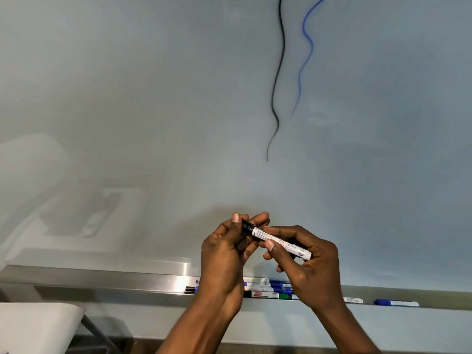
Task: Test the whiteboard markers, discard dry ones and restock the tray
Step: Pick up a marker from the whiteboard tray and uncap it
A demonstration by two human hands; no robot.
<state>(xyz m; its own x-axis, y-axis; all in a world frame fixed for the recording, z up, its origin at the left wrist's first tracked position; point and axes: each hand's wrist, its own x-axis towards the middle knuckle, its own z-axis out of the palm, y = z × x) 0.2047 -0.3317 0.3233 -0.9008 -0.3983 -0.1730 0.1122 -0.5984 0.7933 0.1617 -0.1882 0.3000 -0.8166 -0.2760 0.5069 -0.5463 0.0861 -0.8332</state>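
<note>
Fingers [286, 229] of the right hand [309, 272] curl over the white barrel of a marker [281, 242] and pinch it against the thumb. The left hand [224, 254] closes its thumb and fingers round the black cap [247, 226] at the marker's raised end. The cap meets the barrel, but I cannot tell whether it is fully seated.

Just below both wrists runs the metal tray [153, 279], with a cluster of markers [265, 290] lying in it. Further right along the tray lie a white marker [353, 300] and a blue-capped marker [397, 302].

Well above the fingers, the whiteboard [153, 98] carries a black wavy line [277, 72] with a blue wavy line [311, 47] beside it.
</note>
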